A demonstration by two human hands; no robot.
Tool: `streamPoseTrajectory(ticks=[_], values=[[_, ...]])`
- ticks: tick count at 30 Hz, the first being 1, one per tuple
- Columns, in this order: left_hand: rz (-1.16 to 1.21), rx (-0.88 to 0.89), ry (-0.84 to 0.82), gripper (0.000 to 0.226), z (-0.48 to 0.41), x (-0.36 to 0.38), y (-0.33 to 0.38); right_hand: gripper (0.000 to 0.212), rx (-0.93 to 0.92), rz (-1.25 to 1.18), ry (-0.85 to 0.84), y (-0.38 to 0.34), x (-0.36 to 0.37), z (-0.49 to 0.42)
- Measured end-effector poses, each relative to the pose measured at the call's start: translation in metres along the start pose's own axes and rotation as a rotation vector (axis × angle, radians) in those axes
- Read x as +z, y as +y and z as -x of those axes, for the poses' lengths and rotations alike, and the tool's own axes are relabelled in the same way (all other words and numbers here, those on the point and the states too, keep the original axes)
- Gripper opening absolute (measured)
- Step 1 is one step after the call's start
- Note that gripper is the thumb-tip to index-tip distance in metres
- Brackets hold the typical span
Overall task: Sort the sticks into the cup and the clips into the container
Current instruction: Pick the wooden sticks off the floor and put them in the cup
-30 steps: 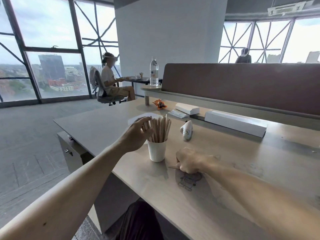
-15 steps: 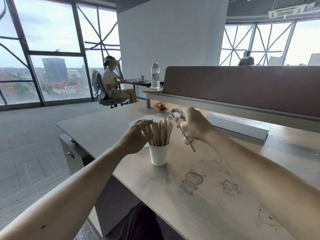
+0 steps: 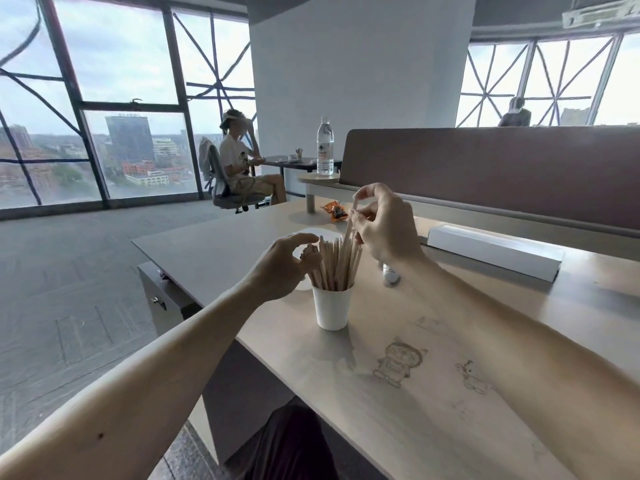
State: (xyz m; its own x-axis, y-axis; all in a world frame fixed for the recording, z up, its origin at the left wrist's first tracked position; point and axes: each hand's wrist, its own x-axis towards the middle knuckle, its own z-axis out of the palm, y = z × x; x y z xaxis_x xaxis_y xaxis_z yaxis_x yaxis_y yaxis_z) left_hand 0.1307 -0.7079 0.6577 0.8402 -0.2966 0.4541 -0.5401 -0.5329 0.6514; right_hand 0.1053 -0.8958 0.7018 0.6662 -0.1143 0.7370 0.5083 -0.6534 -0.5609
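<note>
A white paper cup stands on the wooden table, packed with many upright wooden sticks. My right hand is above the cup's right side, pinching one stick whose lower end reaches down among the others. My left hand is at the cup's left, fingers curled against the tops of the sticks. A white round container lies behind the cup, mostly hidden by my hands. No clips are visible.
A long white box lies by the brown desk divider. A small white bottle lies behind my right wrist. An orange wrapper and a water bottle are further back. A person sits at a distant desk.
My right hand picked a stick off the table near the drawing, lifted it, and now holds it upright over the cup among the other sticks. My left hand stayed at the sticks.
</note>
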Motion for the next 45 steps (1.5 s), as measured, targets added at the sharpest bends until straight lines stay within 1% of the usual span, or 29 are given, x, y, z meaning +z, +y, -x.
streamPoseTrajectory(ticks=[3,5,7,8,9,11,13,14,16,19,20,24,28,31,36,40,45], values=[[0.028,-0.002,0.07,0.027,0.002,-0.004,0.004,0.01,-0.03,0.142,-0.065,0.008,0.01,0.009],[-0.03,0.049,0.149,0.028,0.001,-0.005,0.004,0.006,-0.049,0.188,-0.09,0.012,0.011,0.013],[-0.064,0.093,0.173,0.029,0.0,-0.005,0.003,0.009,-0.047,0.217,-0.083,0.015,0.011,0.013],[-0.06,0.089,0.157,0.03,-0.001,-0.004,0.003,0.017,-0.03,0.228,-0.094,0.015,0.01,0.012],[-0.05,0.071,0.12,0.032,-0.002,-0.002,0.003,0.028,0.002,0.231,-0.144,0.014,0.01,0.011],[0.017,0.008,0.028,0.034,-0.006,0.005,0.0,0.046,0.083,0.223,-0.33,0.014,0.012,0.011],[0.088,-0.032,-0.046,0.035,-0.005,0.01,0.0,0.046,0.122,0.236,-0.507,0.014,0.015,0.016],[0.103,-0.023,-0.064,0.043,-0.006,0.012,-0.003,0.043,0.121,0.244,-0.549,0.016,0.016,0.018],[0.072,-0.001,-0.082,0.052,-0.009,0.013,-0.009,0.04,0.115,0.263,-0.557,0.018,0.017,0.021],[0.015,-0.033,-0.1,0.044,-0.008,0.006,-0.001,0.04,0.125,0.301,-0.58,0.017,0.014,0.016],[-0.025,-0.015,-0.091,0.04,-0.006,0.002,0.002,0.041,0.115,0.315,-0.588,0.015,0.013,0.012],[-0.223,0.076,0.014,0.036,-0.002,-0.027,0.002,0.042,0.008,0.322,-0.556,-0.009,0.022,-0.002],[-0.38,0.051,0.118,0.035,0.011,-0.078,-0.014,0.04,-0.115,0.32,-0.602,-0.047,0.059,-0.017],[-0.453,-0.028,0.168,0.034,0.039,-0.126,-0.033,0.041,-0.215,0.303,-0.676,-0.084,0.1,-0.017],[-0.632,-0.236,0.207,0.037,0.121,-0.213,-0.075,0.044,-0.362,0.263,-0.813,-0.145,0.18,-0.002],[-0.683,-0.455,0.262,0.04,0.205,-0.276,-0.109,0.047,-0.468,0.234,-0.916,-0.194,0.247,0.023],[-0.749,-0.758,0.284,0.043,0.322,-0.327,-0.138,0.05,-0.572,0.196,-1.08,-0.25,0.327,0.081]])
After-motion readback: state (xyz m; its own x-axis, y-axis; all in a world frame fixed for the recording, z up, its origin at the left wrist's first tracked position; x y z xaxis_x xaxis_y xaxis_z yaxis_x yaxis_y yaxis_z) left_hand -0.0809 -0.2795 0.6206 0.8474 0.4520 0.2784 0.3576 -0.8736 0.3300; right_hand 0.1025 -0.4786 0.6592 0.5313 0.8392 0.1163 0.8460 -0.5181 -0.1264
